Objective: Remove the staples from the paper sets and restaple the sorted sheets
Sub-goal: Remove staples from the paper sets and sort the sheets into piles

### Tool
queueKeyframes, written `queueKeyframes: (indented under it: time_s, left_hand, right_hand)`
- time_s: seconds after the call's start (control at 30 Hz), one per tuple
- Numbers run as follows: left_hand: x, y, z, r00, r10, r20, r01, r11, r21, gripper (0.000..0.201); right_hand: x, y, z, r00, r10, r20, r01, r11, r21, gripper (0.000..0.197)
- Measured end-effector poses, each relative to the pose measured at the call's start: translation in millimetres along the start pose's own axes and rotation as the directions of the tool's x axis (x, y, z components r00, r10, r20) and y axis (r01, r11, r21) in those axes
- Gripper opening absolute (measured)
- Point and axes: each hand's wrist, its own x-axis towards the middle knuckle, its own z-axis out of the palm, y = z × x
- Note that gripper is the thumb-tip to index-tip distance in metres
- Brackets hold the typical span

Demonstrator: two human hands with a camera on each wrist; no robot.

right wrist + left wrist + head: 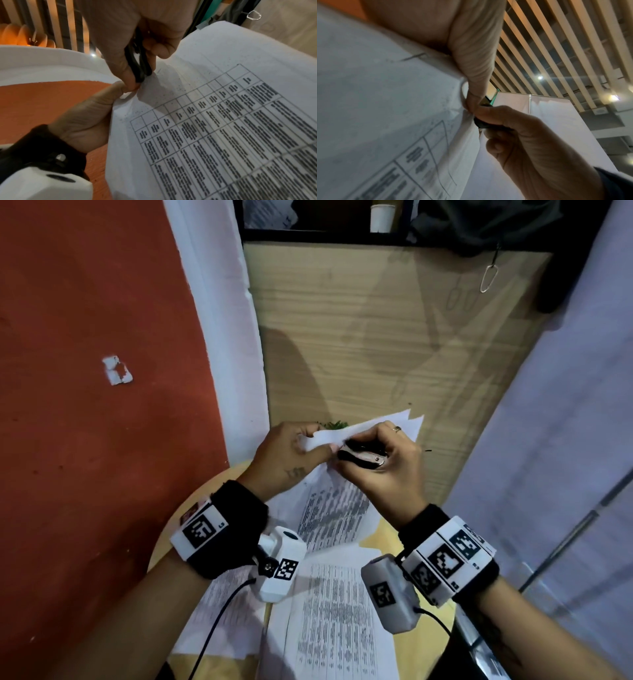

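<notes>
My left hand pinches the top corner of a stapled paper set and holds it raised above the table. The set's front sheet carries a printed table. My right hand grips a black and silver staple remover, whose tip sits at that pinched corner, right beside the left thumb. In the left wrist view the left hand's fingers clamp the paper edge, with the black staple remover just below. A thin dark mark like a staple shows on the sheet.
Several loose printed sheets lie on the round yellow table beneath my wrists. A wooden panel stands behind, a red wall on the left. Above are a shelf with a white cup and a dark bag.
</notes>
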Motion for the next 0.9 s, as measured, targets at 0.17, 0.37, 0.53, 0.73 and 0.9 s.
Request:
queueKeyframes:
  time_s: [0.17,0.37,0.53,0.73,0.9]
  left_hand:
    - [6,-16,-17,0.996,-0.078,-0.047,0.078,0.997,0.004,0.035]
    - [9,-25,-23,0.991,-0.136,-0.003,0.136,0.990,0.035,0.056]
    - [10,-29,-26,0.984,-0.156,0.087,0.155,0.988,0.023,0.050]
    - [6,-13,-30,0.984,-0.118,0.135,0.116,0.993,0.022,0.039]
    - [5,-6,-31,0.980,-0.105,0.171,0.102,0.994,0.026,0.020]
  right_hand:
    - [-7,13,-11,0.995,0.104,-0.001,-0.104,0.988,-0.112,0.027]
    - [-30,39,-8,0.961,0.184,0.207,-0.080,0.900,-0.429,0.027]
    - [-48,55,-7,0.842,0.400,0.362,-0.029,0.703,-0.710,0.044]
    - [-46,59,-15,0.874,0.330,0.356,-0.012,0.748,-0.664,0.026]
    - [-33,51,-27,0.898,0.227,0.377,0.007,0.850,-0.527,0.036]
